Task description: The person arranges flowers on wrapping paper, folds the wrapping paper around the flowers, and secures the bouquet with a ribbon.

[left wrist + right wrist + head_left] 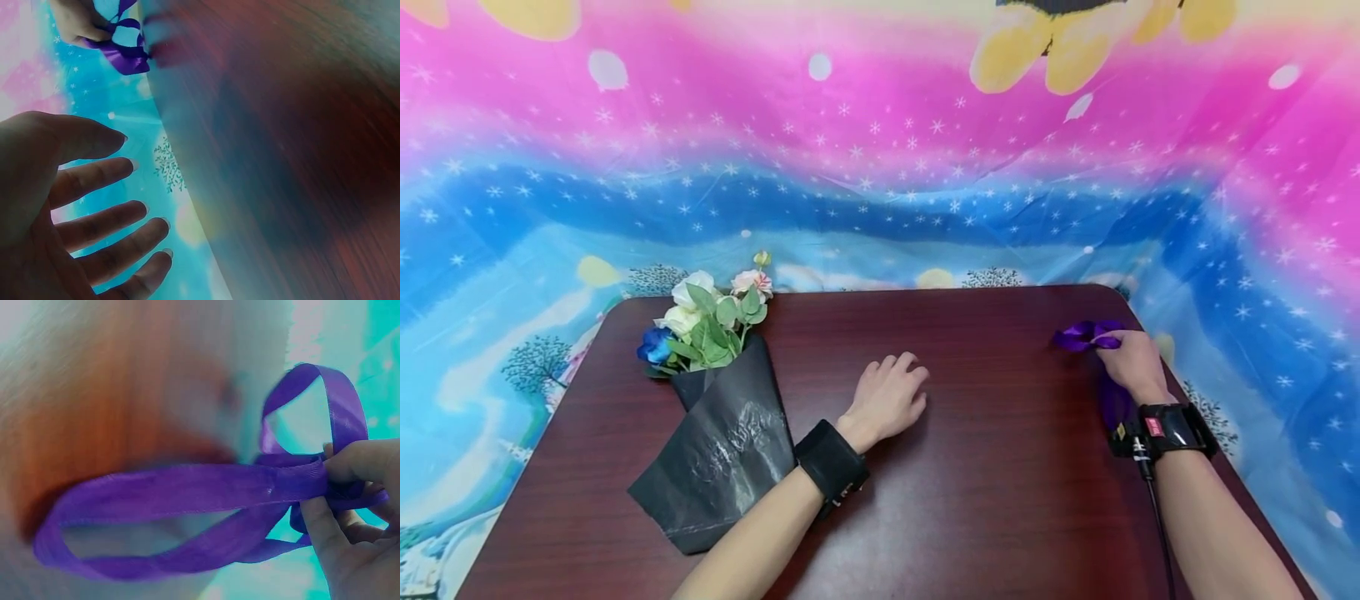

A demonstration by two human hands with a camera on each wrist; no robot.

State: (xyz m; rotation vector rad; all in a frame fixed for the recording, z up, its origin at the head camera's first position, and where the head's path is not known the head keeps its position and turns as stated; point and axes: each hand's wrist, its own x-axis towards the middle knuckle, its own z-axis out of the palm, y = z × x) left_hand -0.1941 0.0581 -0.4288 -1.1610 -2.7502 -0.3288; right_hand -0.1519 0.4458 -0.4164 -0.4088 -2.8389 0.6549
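My right hand pinches a purple ribbon above the right side of the table. In the right wrist view the ribbon hangs in loops, its gathered part between thumb and fingers. Over the middle of the table is my left hand, holding nothing. Its fingers are loosely bent and spread in the left wrist view, thumb apart. Left of that hand lies a bouquet of flowers, white, blue and pink with green leaves, in black wrapping paper. The left forearm passes beside the paper's right edge.
The dark red-brown table has rounded far corners. Behind it and at both sides hangs a colourful printed cloth. A black cable runs down from the right wristband along the forearm.
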